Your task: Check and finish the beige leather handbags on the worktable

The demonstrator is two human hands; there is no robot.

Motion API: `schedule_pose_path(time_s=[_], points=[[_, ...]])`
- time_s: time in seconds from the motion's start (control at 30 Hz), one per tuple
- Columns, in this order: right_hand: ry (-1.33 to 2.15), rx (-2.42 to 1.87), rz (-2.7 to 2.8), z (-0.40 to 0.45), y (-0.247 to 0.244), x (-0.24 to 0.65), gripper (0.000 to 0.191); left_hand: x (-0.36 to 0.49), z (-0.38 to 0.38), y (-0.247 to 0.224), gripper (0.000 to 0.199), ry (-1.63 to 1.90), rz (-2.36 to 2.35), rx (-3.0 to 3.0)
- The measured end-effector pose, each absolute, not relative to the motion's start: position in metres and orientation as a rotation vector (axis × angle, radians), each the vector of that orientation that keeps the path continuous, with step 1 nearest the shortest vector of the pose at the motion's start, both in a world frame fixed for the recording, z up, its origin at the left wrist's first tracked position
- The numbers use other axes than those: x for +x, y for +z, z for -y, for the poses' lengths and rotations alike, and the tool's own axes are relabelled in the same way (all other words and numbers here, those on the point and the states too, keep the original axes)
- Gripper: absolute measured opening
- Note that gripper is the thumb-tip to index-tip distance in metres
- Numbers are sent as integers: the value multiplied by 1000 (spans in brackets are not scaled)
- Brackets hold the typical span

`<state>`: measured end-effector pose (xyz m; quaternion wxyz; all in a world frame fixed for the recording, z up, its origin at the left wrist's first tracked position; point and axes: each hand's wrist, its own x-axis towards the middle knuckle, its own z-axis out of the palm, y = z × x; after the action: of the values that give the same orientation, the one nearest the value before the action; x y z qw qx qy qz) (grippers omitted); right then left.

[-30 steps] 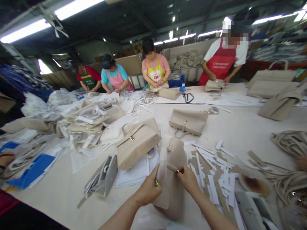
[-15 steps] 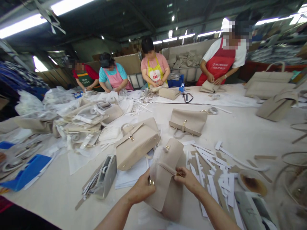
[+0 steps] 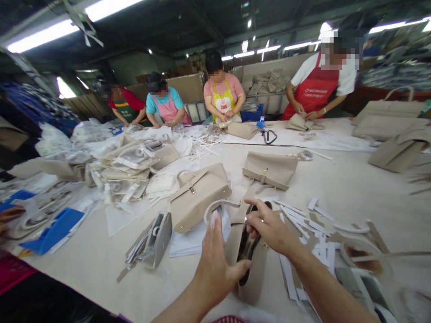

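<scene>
A beige handbag (image 3: 257, 280) stands in front of me with its mouth open and its dark inside showing. My left hand (image 3: 218, 258) lies along its left side, fingers stretched out and thumb over the edge of the opening. Over the mouth, my right hand (image 3: 266, 224) has its fingers curled at a thin strap (image 3: 238, 224) of the handbag; the exact grip is partly hidden. A pale curved handle (image 3: 215, 206) rises beside my left fingertips. Just beyond lies another beige handbag (image 3: 198, 197) with a gold clasp, over white sheets (image 3: 183, 244).
A third handbag (image 3: 269, 170) lies farther back. Grey tape dispensers (image 3: 158, 244) stand left and right, with white and tan strips (image 3: 316, 255) scattered at right. Piled bag parts (image 3: 124, 166) and a blue holder (image 3: 55, 231) are at left. Several co-workers (image 3: 224, 96) work across the table.
The handbag has been turned so its open mouth faces up. My left hand has gone from gripping it to stretched fingers; my right hand has moved over the opening.
</scene>
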<state>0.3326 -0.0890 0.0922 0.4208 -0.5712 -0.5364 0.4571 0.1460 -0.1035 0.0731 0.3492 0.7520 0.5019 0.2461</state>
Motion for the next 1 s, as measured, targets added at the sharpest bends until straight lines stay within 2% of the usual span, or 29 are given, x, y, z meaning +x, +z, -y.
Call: schedule_pose_path(time_s=[0.1,0.17,0.23,0.37,0.43,0.5,0.63,0.8,0.93,1.0], points=[[1148,-1337,1388,79,91,323,41,150,84,79,72,491,-1109,1835],[1150,-1312,1274,78,74,325,41,144,71,80,62,551,-1067,1838],[1055,-1450,1301,85,50,334,35,133,61,77,61,585,-1122,1859],[690,-1887,1853,110,10,357,23,111,51,60,64,537,-1204,1905],[620,-1978,1983,121,1,363,22,106,49,47,64,521,-1309,1927],[619,-1997,1987,128,0,362,22,105,49,35,65,533,-1421,1984],[678,-1881,1999,129,12,345,34,113,63,28,66,656,-1503,2280],[758,-1923,2126,119,26,317,31,131,102,30,31,375,-1207,2407],[827,-1982,2361,109,28,309,33,141,121,16,40,195,-1168,2271],[858,-1974,2445,104,29,309,28,141,124,8,36,197,-1222,2243]])
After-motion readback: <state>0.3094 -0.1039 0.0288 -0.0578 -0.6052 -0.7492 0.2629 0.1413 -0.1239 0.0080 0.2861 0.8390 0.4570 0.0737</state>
